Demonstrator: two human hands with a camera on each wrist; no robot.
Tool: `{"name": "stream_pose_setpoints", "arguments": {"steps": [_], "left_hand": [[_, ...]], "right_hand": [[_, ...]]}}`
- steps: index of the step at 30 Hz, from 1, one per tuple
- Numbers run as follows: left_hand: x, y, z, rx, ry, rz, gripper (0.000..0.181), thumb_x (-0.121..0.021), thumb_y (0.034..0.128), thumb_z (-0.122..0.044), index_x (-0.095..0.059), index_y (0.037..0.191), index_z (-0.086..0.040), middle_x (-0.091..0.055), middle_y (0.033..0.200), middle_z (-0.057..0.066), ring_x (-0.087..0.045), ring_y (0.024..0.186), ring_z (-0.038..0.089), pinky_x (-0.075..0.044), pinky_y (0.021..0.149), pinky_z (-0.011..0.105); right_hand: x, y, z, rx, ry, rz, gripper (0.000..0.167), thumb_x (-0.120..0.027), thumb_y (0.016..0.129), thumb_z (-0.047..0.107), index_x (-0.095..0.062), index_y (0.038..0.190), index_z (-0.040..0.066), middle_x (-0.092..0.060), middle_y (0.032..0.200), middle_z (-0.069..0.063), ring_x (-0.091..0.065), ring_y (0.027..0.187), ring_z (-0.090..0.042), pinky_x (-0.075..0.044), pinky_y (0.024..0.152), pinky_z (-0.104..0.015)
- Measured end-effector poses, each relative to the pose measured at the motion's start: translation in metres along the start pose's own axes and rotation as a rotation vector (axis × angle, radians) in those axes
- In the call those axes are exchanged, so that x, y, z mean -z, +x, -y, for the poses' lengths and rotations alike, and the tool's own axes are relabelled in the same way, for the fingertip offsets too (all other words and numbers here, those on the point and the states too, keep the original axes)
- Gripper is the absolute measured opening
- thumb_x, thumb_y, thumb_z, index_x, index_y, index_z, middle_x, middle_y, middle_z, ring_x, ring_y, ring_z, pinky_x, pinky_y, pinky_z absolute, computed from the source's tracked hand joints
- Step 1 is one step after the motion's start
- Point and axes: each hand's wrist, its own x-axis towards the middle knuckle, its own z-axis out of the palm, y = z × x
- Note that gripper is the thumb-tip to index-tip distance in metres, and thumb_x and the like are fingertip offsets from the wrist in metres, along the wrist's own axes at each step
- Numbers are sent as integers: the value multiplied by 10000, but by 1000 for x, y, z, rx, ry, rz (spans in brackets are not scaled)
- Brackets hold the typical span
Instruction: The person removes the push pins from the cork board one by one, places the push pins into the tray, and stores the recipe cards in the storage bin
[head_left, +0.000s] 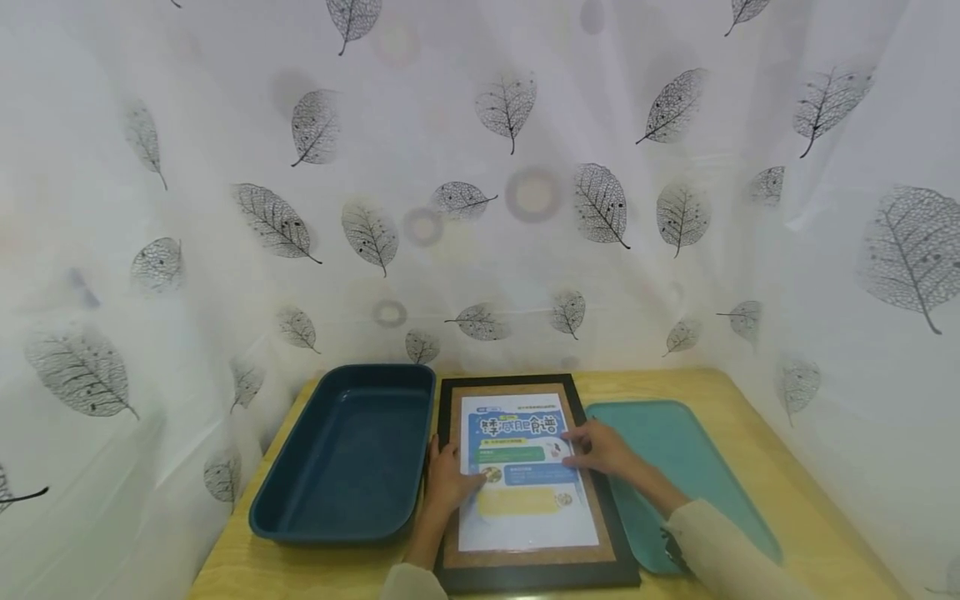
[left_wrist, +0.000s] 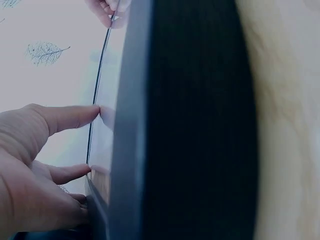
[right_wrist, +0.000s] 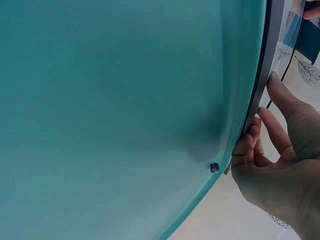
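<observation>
A black-edged picture frame (head_left: 540, 577) lies flat with a brown inner border. On it lies a printed sheet (head_left: 525, 533) with blue, green and yellow blocks. My left hand (head_left: 447, 482) is at its left side, thumb and a fingertip touching the sheet. In the left wrist view that hand (left_wrist: 30, 160) has thumb and forefinger extended. On the other side, my right hand (head_left: 603, 450) touches the sheet near its right edge. The right wrist view shows this hand (right_wrist: 290, 145) with thumb and forefinger extended and the other fingers bent beside the frame.
A deep dark-blue tray (head_left: 341, 533) stands left of the frame. To the right, a flat teal tray (head_left: 697, 467) lies partly beside the frame. All rest on a wooden table (head_left: 795, 508), with a leaf-patterned curtain (head_left: 465, 258) behind and at the sides.
</observation>
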Motion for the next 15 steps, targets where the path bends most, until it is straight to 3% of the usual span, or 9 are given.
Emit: {"name": "stream_pose_setpoints", "arguments": {"steps": [4, 7, 11, 15], "left_hand": [[-2, 3, -3, 49, -53, -21, 755, -875, 679, 54, -566, 1366, 111, -188, 1662, 324, -319, 1470, 536, -341, 1188, 611], [-5, 4, -2, 54, -79, -46, 725, -800, 655, 125, -569, 1342, 124, -209, 1659, 311, -340, 1460, 531, -346, 1189, 601], [-9, 3, -1, 15, -135, -90, 708, -713, 656, 180, -546, 1341, 112, -374, 1575, 311, -407, 1418, 521, -371, 1176, 600], [-9, 2, -5, -17, -256, -80, 716, -642, 756, 171, -469, 1440, 48, -549, 1426, 297, -504, 1350, 481, -402, 1147, 613]], "right_hand": [[-1, -1, 0, 3, 8, -5, 520, -919, 781, 217, -749, 1252, 79, -624, 1016, -20, -549, 902, -166, -505, 784, -343], [-1, -2, 0, 8, 23, -9, 514, -921, 777, 205, -751, 1244, 72, -615, 1008, -22, -539, 896, -165, -496, 782, -344], [-1, -2, 0, 24, 34, -8, 513, -925, 770, 203, -753, 1231, 59, -619, 998, -23, -537, 887, -165, -496, 770, -347], [-2, -2, -1, 49, 14, -8, 497, -915, 786, 208, -747, 1228, 54, -647, 1014, -17, -557, 910, -161, -515, 800, -365]]}}
